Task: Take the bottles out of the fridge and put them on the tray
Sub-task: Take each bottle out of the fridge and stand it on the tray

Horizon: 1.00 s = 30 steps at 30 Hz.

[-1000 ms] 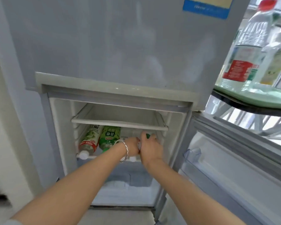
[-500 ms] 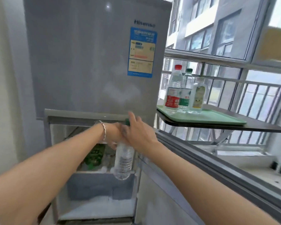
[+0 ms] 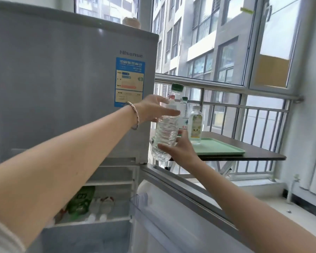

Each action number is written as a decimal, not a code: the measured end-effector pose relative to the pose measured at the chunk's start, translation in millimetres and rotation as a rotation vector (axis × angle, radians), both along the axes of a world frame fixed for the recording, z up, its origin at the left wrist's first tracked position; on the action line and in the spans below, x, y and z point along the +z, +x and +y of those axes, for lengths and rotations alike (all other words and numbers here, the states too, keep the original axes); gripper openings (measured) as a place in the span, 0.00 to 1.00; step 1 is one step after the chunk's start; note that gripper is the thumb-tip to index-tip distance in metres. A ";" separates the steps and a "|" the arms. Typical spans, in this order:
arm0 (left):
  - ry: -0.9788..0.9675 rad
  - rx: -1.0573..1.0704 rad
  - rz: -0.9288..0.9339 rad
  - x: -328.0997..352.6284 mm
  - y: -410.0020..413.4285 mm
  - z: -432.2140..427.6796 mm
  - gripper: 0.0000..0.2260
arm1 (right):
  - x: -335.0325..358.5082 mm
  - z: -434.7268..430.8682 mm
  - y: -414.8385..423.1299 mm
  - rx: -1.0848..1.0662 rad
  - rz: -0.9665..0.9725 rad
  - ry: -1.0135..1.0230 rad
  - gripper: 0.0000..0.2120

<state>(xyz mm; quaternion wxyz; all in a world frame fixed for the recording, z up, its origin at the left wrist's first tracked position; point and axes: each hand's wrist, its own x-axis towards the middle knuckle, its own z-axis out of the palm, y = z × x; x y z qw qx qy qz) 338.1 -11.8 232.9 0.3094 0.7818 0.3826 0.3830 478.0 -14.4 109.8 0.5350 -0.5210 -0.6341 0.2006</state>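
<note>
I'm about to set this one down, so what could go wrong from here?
The clear bottle, gripped by the left hand and right hand, hangs in front of the standing bottles at the left end of the tray; setting it down there could topple one. The fridge door stands open below the arms; stepping forward may bump it.
</note>
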 end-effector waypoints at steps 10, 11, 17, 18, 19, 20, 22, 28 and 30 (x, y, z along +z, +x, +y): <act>-0.167 -0.091 0.041 -67.7 81.5 75.9 0.31 | 24.3 92.6 62.6 -0.515 -0.111 0.037 0.42; -0.168 -0.099 0.073 -74.0 87.4 82.2 0.32 | 20.8 104.4 67.1 -0.518 -0.137 -0.015 0.42; -0.135 -0.066 0.101 -97.7 111.7 122.5 0.35 | -0.9 165.8 79.8 -0.536 -0.217 -0.158 0.35; -0.143 -0.070 0.084 -99.2 113.7 127.7 0.35 | -2.7 177.2 84.3 -0.539 -0.220 -0.165 0.33; -0.148 -0.074 0.078 -100.2 115.1 130.4 0.34 | -2.2 183.3 87.1 -0.533 -0.219 -0.168 0.31; -0.141 -0.084 0.077 -100.9 116.0 133.1 0.34 | -0.5 187.5 88.8 -0.520 -0.222 -0.173 0.29; -0.127 -0.097 0.053 -102.9 116.4 135.6 0.32 | 1.9 186.5 88.3 -0.497 -0.216 -0.154 0.29; -0.110 -0.066 0.037 -98.0 93.6 122.3 0.28 | 9.2 123.3 54.4 -0.618 -0.217 0.059 0.21; -0.145 -0.016 0.011 -94.3 78.8 116.3 0.23 | 10.5 102.6 33.7 -0.581 -0.233 0.123 0.14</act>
